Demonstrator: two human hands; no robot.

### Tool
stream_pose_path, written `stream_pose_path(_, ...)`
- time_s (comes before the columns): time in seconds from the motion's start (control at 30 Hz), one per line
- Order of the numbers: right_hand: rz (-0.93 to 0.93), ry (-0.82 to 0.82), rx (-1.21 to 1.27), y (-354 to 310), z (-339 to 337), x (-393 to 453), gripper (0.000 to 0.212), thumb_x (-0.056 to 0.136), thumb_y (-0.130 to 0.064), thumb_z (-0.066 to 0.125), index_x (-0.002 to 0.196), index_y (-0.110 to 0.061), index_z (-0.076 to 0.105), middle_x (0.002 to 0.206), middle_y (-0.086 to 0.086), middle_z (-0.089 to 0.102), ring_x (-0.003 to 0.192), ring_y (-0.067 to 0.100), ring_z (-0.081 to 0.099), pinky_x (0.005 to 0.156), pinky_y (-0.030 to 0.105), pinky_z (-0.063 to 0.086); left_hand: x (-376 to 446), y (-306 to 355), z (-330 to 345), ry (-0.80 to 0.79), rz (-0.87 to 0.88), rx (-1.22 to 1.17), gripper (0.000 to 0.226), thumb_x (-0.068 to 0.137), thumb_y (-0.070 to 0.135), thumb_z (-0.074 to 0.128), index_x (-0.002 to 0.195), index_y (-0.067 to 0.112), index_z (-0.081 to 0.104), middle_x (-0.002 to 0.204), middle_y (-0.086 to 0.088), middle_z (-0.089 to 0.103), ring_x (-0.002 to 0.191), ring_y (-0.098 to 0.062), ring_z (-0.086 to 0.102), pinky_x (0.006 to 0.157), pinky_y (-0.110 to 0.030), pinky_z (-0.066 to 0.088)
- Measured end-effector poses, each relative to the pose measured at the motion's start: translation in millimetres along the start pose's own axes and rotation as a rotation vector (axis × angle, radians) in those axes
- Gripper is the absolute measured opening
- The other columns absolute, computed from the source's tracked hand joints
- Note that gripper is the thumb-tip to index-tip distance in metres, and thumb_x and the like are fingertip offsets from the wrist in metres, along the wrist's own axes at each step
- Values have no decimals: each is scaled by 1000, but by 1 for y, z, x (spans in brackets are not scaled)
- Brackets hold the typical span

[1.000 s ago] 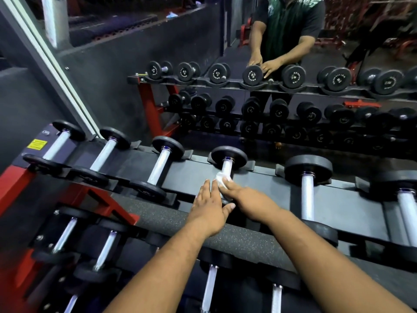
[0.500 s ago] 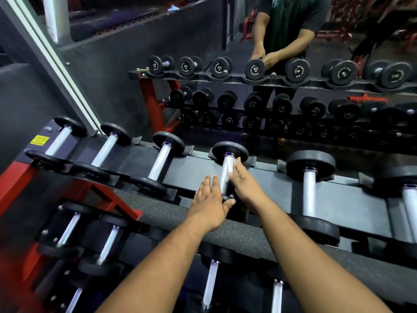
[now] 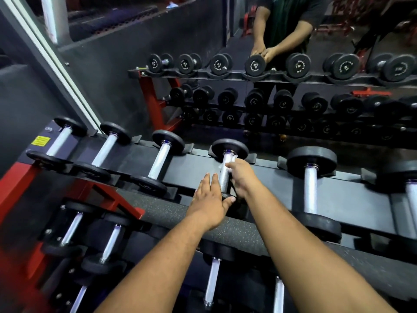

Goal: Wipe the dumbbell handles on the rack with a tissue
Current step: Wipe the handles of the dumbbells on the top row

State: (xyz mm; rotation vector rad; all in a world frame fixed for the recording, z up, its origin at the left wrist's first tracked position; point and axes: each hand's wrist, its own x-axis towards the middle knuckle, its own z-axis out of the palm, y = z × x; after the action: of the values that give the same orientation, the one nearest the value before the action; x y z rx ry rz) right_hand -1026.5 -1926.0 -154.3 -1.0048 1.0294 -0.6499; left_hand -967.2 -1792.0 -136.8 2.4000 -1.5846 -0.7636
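The right hand point(image 3: 240, 175) has slid with the tissue point(image 3: 232, 159) up to the handle's point(image 3: 224, 175) far end, fingers curled around it. The handle runs back toward the wrist. The left hand point(image 3: 209, 199) lies flat beside it.

The right hand point(image 3: 242, 175) has slid the tissue point(image 3: 232, 159) up the dumbbell handle point(image 3: 224, 175) toward its far plate.

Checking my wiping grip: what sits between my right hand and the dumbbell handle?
In the head view, a white tissue is pressed between the right hand and the dumbbell handle, near its far end.
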Motion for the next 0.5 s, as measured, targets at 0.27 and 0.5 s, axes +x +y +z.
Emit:
stream_pose_path(0.27,127,-39,14,-3,-9,-17,17,91,-25,65,102,-13,65,90,10,63,83,26,61,78,35,49,0,-1,2,-4,4,18,85,103,59,33,158,21,-19,165,-2,-28,155,-25,-14,124,-43,2)
stream_pose_path(0.5,208,-88,134,-7,2,-15,28,92,-24,66,114,-8,61,92,13,66,77,24,65,70,32,55,0,1,-2,-17,-6,34,84,104,58,33,159,21,-19,166,-3,-27,155,-26,-12,124,-43,2)
